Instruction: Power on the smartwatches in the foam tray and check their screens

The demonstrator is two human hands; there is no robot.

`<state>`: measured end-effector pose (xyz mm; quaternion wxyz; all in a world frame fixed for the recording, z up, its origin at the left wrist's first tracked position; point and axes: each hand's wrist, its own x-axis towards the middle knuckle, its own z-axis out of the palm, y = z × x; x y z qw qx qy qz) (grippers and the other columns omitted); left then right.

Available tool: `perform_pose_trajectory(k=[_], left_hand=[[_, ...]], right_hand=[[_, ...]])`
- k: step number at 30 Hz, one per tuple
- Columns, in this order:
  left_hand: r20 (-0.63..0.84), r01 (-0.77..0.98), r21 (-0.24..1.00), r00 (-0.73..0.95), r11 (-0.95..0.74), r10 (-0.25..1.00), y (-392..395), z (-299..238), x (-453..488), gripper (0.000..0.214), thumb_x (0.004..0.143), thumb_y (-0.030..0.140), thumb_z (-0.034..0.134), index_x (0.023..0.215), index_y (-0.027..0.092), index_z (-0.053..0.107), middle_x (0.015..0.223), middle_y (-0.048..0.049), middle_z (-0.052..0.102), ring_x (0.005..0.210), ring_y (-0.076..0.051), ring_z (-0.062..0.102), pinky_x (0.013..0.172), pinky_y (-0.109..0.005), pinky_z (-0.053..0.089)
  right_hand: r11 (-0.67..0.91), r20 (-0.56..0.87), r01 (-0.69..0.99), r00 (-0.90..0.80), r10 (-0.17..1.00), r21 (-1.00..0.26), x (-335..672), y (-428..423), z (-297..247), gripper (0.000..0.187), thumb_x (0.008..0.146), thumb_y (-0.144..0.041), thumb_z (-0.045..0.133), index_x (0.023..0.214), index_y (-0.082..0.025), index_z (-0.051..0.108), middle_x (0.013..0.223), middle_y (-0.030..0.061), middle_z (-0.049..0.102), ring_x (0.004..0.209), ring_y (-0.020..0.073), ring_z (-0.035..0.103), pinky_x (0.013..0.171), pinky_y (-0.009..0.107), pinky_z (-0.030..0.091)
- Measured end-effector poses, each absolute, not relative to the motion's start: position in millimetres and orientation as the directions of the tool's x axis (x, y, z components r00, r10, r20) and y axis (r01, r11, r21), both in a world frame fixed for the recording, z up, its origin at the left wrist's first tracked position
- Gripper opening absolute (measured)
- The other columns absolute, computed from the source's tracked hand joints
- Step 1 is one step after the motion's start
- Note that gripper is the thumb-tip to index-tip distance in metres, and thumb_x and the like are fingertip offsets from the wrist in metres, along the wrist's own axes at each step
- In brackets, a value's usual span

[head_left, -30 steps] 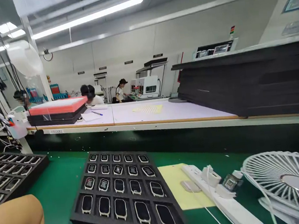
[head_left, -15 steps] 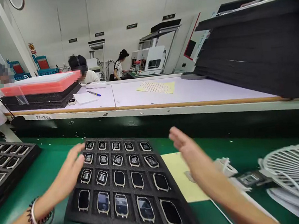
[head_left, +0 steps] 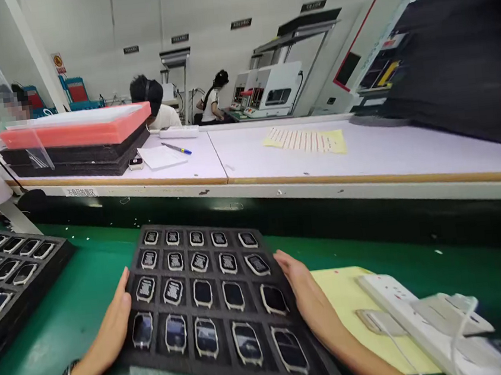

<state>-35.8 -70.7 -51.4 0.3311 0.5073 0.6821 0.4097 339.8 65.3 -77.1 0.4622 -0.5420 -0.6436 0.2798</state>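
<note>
A black foam tray [head_left: 225, 370] lies in front of me on the green bench, tilted a little in view. Rows of smartwatch bodies [head_left: 206, 337] without straps sit in its pockets. Several in the upper rows show white text, while the front ones have dark, reflecting screens. Along the tray's left edge, my left hand [head_left: 113, 327] presses with its fingers extended and close together. My right hand [head_left: 304, 295] holds the opposite edge, its fingertips near the far right corner. Both hands' undersides are hidden, so I cannot tell how far the fingers reach beneath the foam.
Another watch tray [head_left: 55, 264] stands at left. To the right are a yellow sheet [head_left: 326, 284], a white power strip [head_left: 391, 292] and cables. The raised shelf [head_left: 247, 152] holds foam stacks [head_left: 79, 134], a pen [head_left: 176, 148] and papers. Co-workers sit beyond it.
Both hands have come in from beside and above the tray to its left and right edges. The view has shifted, and the power strip on the right shows more fully.
</note>
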Motion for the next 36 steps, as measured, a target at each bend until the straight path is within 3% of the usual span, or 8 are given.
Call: perform_pose_trajectory(k=[5,9,15,19,23,30,33,36], left_hand=[[0.16,0.741,0.671,-0.197,0.04,0.967,-56.8,-28.6,-43.8,0.065,0.094,0.059,0.045,0.147,0.021,0.043,0.157,-0.0143,0.036,0.145,-0.034,0.034,0.118,-0.054,0.031],[0.358,0.88,0.391,0.126,-0.271,0.925,-36.4,4.7,-8.7,0.03,0.095,0.041,0.053,0.111,0.022,0.07,0.107,-0.0112,0.063,0.102,-0.028,0.058,0.091,-0.045,0.05],[0.117,0.942,0.065,0.322,-0.33,0.94,2.6,15.1,69.5,0.028,0.089,0.037,0.065,0.083,0.012,0.075,0.091,-0.017,0.064,0.093,-0.033,0.056,0.08,-0.045,0.048],[-0.018,0.971,-0.004,0.238,-0.238,0.971,13.1,11.3,85.6,0.043,0.088,0.046,0.065,0.095,0.004,0.074,0.102,-0.0251,0.064,0.101,-0.039,0.057,0.085,-0.049,0.047],[-0.041,0.978,0.155,0.15,-0.142,0.988,11.3,8.2,79.8,0.036,0.083,0.037,0.071,0.102,0.006,0.068,0.111,-0.0217,0.062,0.107,-0.038,0.056,0.093,-0.049,0.045],[0.055,0.806,0.526,0.286,-0.272,0.957,18.8,18.3,61.4,0.016,0.079,0.009,0.061,0.088,0.02,0.057,0.089,-0.003,0.064,0.084,-0.021,0.059,0.075,-0.031,0.045],[0.185,0.56,0.795,0.144,-0.234,0.972,35.2,37.5,50.9,0.019,0.08,0.02,0.065,0.098,0.021,0.062,0.084,-0.0014,0.065,0.078,-0.018,0.059,0.071,-0.03,0.045],[0.145,0.118,0.983,-0.027,-0.141,0.989,48.7,47.1,44.9,0.037,0.078,0.038,0.073,0.108,0.018,0.063,0.083,-0.0011,0.064,0.062,-0.012,0.055,0.057,-0.024,0.042]], right_hand=[[0.396,0.376,0.573,-0.16,0.913,-0.717,318.1,71.4,-43.6,0.057,0.098,-0.066,0.035,0.125,-0.021,0.055,0.146,0.0164,0.044,0.144,0.03,0.035,0.118,0.054,0.03],[0.641,0.326,0.615,-0.555,0.765,-0.459,293.8,59.5,-6.4,0.031,0.102,-0.042,0.043,0.111,-0.021,0.064,0.119,0.013,0.06,0.115,0.0265,0.058,0.099,0.044,0.046],[0.637,0.139,0.763,-0.646,0.75,0.111,256.4,47.0,0.3,0.024,0.094,-0.035,0.063,0.084,-0.014,0.072,0.088,0.0143,0.066,0.089,0.0303,0.062,0.076,0.041,0.045],[0.591,0.205,0.768,-0.638,0.742,0.247,255.9,46.8,-15.7,0.025,0.092,-0.036,0.067,0.082,-0.013,0.071,0.085,0.0157,0.067,0.085,0.0315,0.062,0.074,0.042,0.043],[0.603,0.285,0.79,-0.605,0.743,0.106,261.0,46.4,-23.9,0.019,0.09,-0.032,0.068,0.082,-0.016,0.065,0.086,0.0115,0.067,0.082,0.0287,0.064,0.071,0.039,0.041],[0.546,0.254,0.704,-0.484,0.837,-0.454,268.0,57.7,-7.2,0.016,0.086,-0.023,0.057,0.079,-0.023,0.042,0.067,-0.0012,0.06,0.061,0.02,0.059,0.058,0.029,0.031],[0.319,0.167,0.338,-0.409,0.897,-0.885,259.2,78.2,14.0,0.03,0.088,-0.045,0.059,0.082,-0.024,0.038,0.066,-0.0036,0.059,0.052,0.0164,0.056,0.053,0.026,0.031],[-0.055,0.041,-0.191,-0.466,0.884,-0.98,238.3,93.1,26.3,0.048,0.076,-0.059,0.074,0.088,-0.023,0.043,0.081,0.0012,0.069,0.053,0.0139,0.058,0.054,0.026,0.038]])
